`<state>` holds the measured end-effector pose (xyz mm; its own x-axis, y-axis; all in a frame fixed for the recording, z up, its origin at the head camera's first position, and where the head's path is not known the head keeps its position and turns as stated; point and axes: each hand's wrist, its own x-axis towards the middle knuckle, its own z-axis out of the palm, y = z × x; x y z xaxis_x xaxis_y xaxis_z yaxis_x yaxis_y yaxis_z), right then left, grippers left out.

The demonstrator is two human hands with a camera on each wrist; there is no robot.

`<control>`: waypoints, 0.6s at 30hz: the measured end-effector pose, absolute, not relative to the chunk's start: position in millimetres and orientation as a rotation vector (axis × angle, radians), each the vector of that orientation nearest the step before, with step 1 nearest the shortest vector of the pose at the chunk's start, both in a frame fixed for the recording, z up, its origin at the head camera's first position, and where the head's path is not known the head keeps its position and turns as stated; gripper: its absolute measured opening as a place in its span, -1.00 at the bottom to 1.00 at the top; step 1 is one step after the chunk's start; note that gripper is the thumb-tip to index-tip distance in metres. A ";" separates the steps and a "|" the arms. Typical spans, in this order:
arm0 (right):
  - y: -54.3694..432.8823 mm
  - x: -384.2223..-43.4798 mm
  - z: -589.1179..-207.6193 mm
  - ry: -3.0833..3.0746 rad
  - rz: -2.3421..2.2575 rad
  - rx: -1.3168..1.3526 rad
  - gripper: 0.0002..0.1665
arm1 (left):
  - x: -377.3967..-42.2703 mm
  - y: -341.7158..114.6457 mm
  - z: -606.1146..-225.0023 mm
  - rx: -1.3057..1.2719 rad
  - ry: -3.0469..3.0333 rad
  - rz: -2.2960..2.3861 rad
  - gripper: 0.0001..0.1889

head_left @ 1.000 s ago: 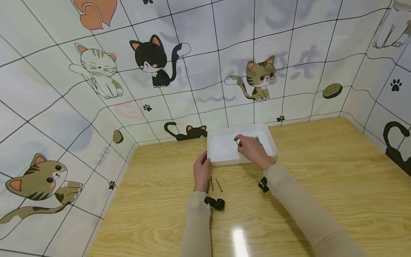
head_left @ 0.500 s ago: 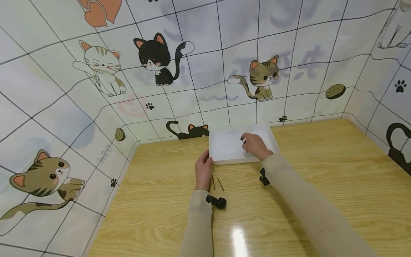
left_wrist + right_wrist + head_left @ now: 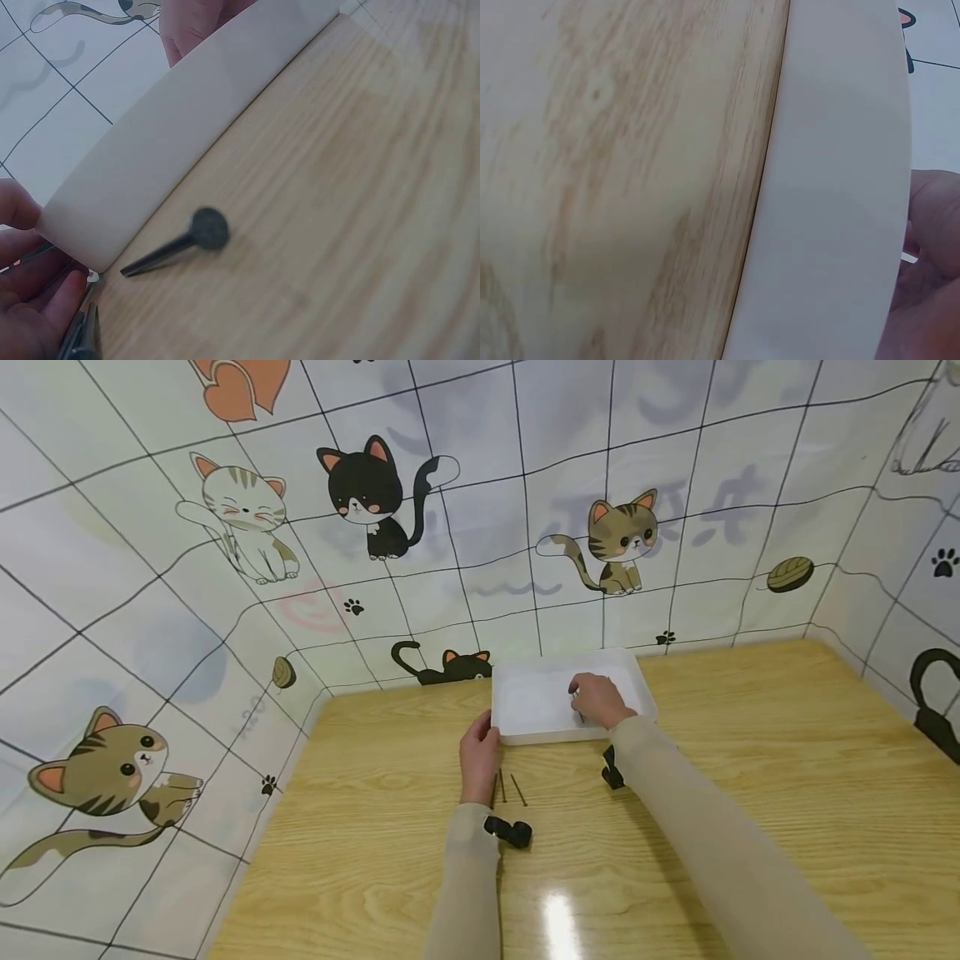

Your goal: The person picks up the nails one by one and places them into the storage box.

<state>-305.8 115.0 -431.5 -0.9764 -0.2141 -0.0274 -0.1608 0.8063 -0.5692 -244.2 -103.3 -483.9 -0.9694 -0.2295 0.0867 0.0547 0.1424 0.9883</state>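
Note:
A shallow white tray (image 3: 517,735) lies against the wall on the wooden table. My left hand (image 3: 477,758) grips its near left corner; in the left wrist view the thumb and fingers (image 3: 64,300) lie around that corner, with a dark metal sliver showing between them. My right hand (image 3: 600,700) is over the tray's right half, fingers curled down and pinching a thin metal nail (image 3: 580,717), mostly hidden by the hand. In the right wrist view the tray's wall (image 3: 825,187) covers part of that hand. Beside my left wrist, several dark nails lie on the table, one with a broad flat head (image 3: 210,229).
The wooden table (image 3: 375,852) extends in front and to both sides. Behind and beside it hangs a white sheet (image 3: 495,510) printed with cats and grid lines. Black wrist cameras (image 3: 510,832) are strapped on both sleeves.
My right hand has shifted right within the tray, over where a few nails lay a second ago; they are no longer visible. My left hand stays at the corner. The view has shifted slightly.

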 end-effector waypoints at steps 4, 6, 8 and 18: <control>114.7 -307.0 -433.8 2.889 -0.887 -0.307 -0.66 | -241.6 -103.6 -483.6 0.194 -2.210 -1.927 -0.60; 114.6 -307.2 -434.6 2.884 -0.877 -0.302 -0.67 | -240.1 -103.5 -483.3 0.200 -2.213 -1.939 -0.60; 114.3 -307.4 -434.5 2.884 -0.871 -0.307 -0.67 | -239.9 -103.3 -483.0 0.205 -2.213 -1.944 -0.60; 111.7 -310.3 -432.3 2.921 -0.827 -0.299 -0.68 | -242.8 -103.6 -479.8 0.211 -2.214 -1.931 -0.59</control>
